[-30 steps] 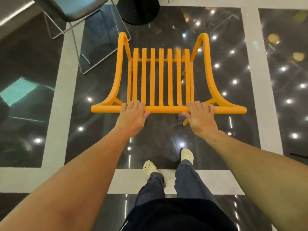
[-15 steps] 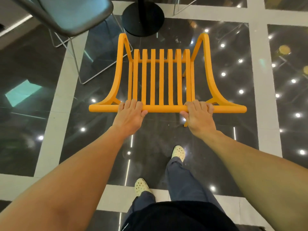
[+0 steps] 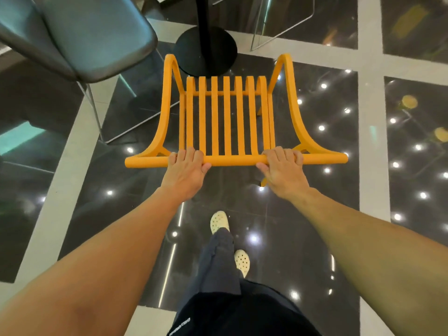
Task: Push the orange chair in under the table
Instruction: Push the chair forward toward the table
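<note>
The orange chair (image 3: 228,122), slatted, with curved arms, stands on the glossy dark floor straight ahead of me. My left hand (image 3: 185,172) is closed over the chair's top back rail, left of centre. My right hand (image 3: 282,172) grips the same rail, right of centre. The table shows only as a black pole on a round black base (image 3: 191,50), which sits just beyond the front edge of the chair's seat. The tabletop is out of view.
A grey padded chair (image 3: 92,37) on thin metal legs stands at the upper left, close to the orange chair's left arm. Another chair's wire frame (image 3: 283,27) stands beyond the table base on the right. My feet in pale clogs (image 3: 219,221) are behind the chair.
The orange chair has moved forward with both hands on its rail; its front edge now reaches the black table base. My feet have stepped forward. The grey chair looms nearer on the left.
</note>
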Demonstrator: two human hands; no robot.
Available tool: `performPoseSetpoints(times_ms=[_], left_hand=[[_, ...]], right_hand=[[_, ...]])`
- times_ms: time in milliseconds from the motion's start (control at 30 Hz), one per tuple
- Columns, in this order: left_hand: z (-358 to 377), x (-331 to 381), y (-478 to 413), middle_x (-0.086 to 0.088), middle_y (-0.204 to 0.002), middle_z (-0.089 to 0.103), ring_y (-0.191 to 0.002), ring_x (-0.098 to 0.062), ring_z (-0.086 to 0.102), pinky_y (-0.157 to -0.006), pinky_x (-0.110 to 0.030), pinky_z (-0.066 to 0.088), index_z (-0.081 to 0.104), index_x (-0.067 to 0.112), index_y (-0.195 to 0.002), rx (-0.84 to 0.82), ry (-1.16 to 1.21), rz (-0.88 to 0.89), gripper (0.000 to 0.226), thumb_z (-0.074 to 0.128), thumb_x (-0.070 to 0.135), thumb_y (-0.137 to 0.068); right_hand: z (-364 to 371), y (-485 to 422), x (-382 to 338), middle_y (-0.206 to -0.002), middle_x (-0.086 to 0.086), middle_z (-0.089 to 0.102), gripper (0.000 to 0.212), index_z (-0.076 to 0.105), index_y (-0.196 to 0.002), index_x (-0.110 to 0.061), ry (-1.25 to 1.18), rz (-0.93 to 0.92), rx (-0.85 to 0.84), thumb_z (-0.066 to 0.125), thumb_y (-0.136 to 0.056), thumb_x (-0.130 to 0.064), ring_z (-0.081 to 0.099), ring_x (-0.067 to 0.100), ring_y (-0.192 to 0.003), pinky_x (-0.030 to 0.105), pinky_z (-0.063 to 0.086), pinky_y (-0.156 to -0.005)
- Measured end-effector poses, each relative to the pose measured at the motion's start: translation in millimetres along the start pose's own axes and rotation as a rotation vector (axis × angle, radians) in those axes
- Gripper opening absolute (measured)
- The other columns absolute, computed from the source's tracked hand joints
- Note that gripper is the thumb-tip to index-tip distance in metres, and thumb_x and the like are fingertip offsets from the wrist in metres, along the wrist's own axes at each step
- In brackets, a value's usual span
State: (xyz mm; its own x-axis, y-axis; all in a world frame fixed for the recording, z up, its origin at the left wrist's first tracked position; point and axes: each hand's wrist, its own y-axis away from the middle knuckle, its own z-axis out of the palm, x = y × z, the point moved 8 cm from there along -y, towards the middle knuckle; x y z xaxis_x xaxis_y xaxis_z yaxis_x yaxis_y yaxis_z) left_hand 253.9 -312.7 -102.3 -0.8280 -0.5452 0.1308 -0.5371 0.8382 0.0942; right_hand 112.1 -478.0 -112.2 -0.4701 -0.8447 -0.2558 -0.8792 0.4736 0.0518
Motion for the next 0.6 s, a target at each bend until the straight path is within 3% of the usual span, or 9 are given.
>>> performPoseSetpoints(times_ms=[433,600], left_hand=[[-10,-1,-160,-0.016,-0.098,0.056,-0.088,-0.033,0.049,-0.086,-0.050,0.038,0.048,0.007,-0.102,-0.060,-0.001,-0.085,0.034,0.033,0.037,-0.093],[-16,18,-216,-0.016,-0.097,0.057,-0.087,-0.033,0.051,-0.086,-0.050,0.038,0.049,0.008,-0.101,-0.043,0.019,-0.155,0.033,0.036,0.036,-0.093]], right_hand=[[-28,-153,74,-0.105,0.007,0.054,0.056,0.049,-0.113,-0.017,-0.008,-0.029,-0.059,0.025,-0.087,-0.059,0.046,0.028,-0.100,0.050,0.027,-0.095],[-41,-209,117,-0.103,0.006,0.054,0.051,0.050,-0.113,-0.017,-0.017,-0.106,-0.053,0.028,-0.090,-0.057,0.046,0.028,-0.099,0.049,0.026,-0.094]])
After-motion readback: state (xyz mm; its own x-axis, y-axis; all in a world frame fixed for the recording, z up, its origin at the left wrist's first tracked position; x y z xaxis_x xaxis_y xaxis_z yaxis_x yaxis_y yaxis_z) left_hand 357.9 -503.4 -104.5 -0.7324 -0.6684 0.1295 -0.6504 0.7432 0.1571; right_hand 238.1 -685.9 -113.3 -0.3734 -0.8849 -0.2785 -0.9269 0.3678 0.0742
